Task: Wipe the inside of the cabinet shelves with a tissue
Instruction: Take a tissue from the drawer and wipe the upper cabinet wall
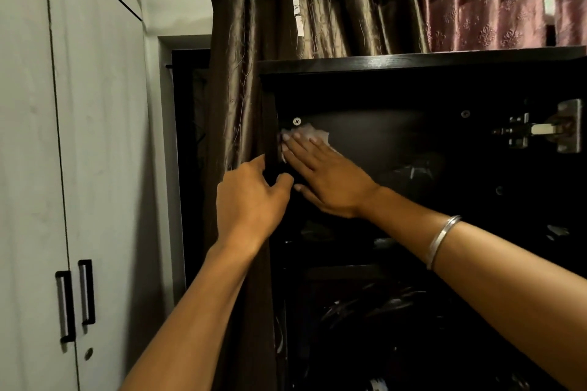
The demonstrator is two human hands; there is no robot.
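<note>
A dark wooden cabinet [413, 62] stands open in front of me, its inside very dark. My right hand [324, 178] lies flat with straight fingers, pressing a white tissue [313, 131] against the inner back wall near the upper left corner, just below a screw head [297, 120]. My left hand [251, 200] grips the cabinet's left side panel [271, 136], fingers outside and thumb curled round its front edge. A silver bangle sits on my right wrist.
A brown curtain [241, 79] hangs right beside the cabinet's left side, a pink curtain [482, 6] behind its top. A metal door hinge [540, 130] is at upper right. Dark items lie on lower shelves. White wardrobe doors with black handles [76, 301] stand at left.
</note>
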